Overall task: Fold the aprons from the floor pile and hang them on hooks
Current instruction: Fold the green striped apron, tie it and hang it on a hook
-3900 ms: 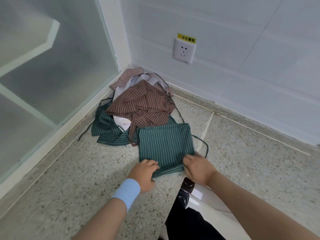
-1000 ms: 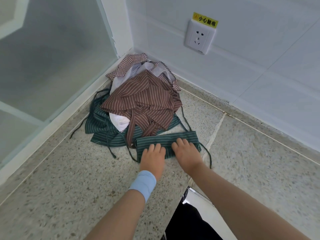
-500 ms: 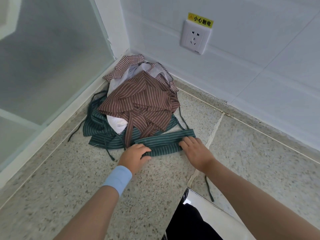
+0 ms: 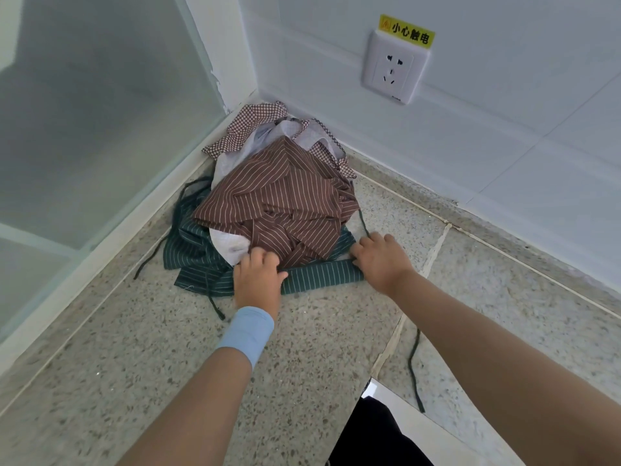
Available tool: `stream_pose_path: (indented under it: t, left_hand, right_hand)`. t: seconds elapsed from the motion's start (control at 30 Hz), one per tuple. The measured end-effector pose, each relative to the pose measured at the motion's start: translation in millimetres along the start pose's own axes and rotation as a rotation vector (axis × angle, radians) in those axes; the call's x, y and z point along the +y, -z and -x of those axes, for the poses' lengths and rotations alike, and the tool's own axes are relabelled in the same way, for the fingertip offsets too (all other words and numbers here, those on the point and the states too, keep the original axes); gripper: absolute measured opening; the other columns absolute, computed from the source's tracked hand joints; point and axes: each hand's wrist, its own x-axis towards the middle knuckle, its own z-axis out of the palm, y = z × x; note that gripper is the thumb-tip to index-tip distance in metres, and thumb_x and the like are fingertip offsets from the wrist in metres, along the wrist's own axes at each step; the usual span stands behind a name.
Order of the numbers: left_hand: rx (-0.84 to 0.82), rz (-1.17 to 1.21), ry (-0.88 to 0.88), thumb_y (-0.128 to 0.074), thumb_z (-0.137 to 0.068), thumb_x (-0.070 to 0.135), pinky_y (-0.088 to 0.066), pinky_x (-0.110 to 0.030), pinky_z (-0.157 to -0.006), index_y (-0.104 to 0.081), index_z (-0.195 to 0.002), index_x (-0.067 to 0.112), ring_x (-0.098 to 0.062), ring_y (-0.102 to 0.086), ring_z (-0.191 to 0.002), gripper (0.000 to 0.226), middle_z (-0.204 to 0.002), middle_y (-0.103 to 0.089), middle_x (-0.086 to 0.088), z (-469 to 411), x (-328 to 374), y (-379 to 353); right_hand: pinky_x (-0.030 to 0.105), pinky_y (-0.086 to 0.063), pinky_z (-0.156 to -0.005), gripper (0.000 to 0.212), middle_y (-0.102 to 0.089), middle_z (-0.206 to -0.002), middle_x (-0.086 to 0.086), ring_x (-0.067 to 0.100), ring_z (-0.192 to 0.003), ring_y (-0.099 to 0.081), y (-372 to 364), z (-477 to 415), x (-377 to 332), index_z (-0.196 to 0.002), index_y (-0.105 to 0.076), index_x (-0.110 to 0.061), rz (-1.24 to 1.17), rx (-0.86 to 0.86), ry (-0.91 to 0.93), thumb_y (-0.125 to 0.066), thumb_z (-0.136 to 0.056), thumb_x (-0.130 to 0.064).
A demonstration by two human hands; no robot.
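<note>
A green striped apron [image 4: 322, 275] lies folded into a narrow band on the speckled floor, right in front of the pile. My left hand [image 4: 258, 279], with a blue wristband, grips the band's left end with curled fingers. My right hand [image 4: 379, 260] grips its right end. One green tie string [image 4: 414, 364] trails back across the floor under my right forearm. Behind the band the pile sits in the corner: a brown striped apron [image 4: 285, 200] on top, a checked apron [image 4: 248, 126] at the back, white cloth, and another green striped apron [image 4: 191, 250] underneath.
A frosted glass partition [image 4: 84, 129] runs along the left. A white tiled wall on the right carries a power socket [image 4: 393, 70] with a yellow label. My dark trouser leg [image 4: 369, 435] shows at the bottom. No hooks are in view.
The green apron has gone from a wide rectangle to a narrow band. My hands slid from its middle out to its two ends and now grip them.
</note>
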Motion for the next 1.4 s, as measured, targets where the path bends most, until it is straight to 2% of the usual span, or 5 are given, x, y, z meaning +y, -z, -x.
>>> stream_pose_path:
  t: [0.17,0.53,1.03,1.2,1.4]
  left_hand:
    - [-0.094,-0.014,-0.435,-0.066,-0.082,0.010,-0.038,-0.042,-0.111,-0.061,-0.130,0.014,-0.026,-0.050,-0.130,0.048,-0.138,-0.058,-0.005,7,48,-17]
    - [-0.337,-0.022,-0.396,-0.034,-0.103,0.048,0.007,-0.037,-0.123,-0.012,-0.158,0.029,-0.005,-0.001,-0.151,0.062,-0.163,-0.006,0.017,3,29,-34]
    - [-0.600,0.392,-0.155,-0.056,-0.091,0.011,-0.050,-0.035,-0.093,-0.058,-0.128,0.027,-0.015,-0.058,-0.105,0.040,-0.118,-0.060,0.005,9,50,43]
    - [-0.790,0.744,0.036,-0.066,-0.091,0.012,-0.054,-0.039,-0.094,-0.069,-0.112,0.012,-0.025,-0.067,-0.102,0.021,-0.110,-0.071,-0.007,18,63,98]
    - [-0.825,1.258,0.038,-0.062,-0.094,0.005,-0.052,-0.038,-0.089,-0.063,-0.117,0.013,-0.024,-0.065,-0.096,0.024,-0.105,-0.069,-0.014,44,75,159]
  right_hand:
    - [0.036,-0.045,-0.090,0.042,-0.049,-0.116,0.009,0.026,-0.105,-0.048,15,-4,-15,-0.120,-0.043,-0.017,0.036,0.041,0.042,-0.062,-0.083,-0.010]
    - [0.035,-0.050,-0.085,0.030,-0.057,-0.101,0.000,0.019,-0.089,-0.049,-15,20,6,-0.109,-0.058,-0.017,-0.274,0.212,0.118,-0.054,-0.093,-0.042]
    - [0.045,-0.039,-0.103,0.022,-0.065,-0.103,0.002,0.025,-0.096,-0.061,70,52,1,-0.111,-0.056,-0.020,-0.010,0.019,0.071,-0.050,-0.094,-0.032]
    - [0.052,-0.027,-0.119,0.070,-0.047,-0.148,0.014,0.035,-0.138,-0.042,93,92,-14,-0.144,-0.046,-0.015,-0.021,0.436,0.086,-0.067,-0.077,-0.008]
    - [0.054,-0.028,-0.118,0.061,-0.051,-0.142,0.014,0.035,-0.134,-0.046,109,134,-43,-0.143,-0.044,-0.008,-0.044,0.560,0.081,-0.060,-0.086,-0.022]
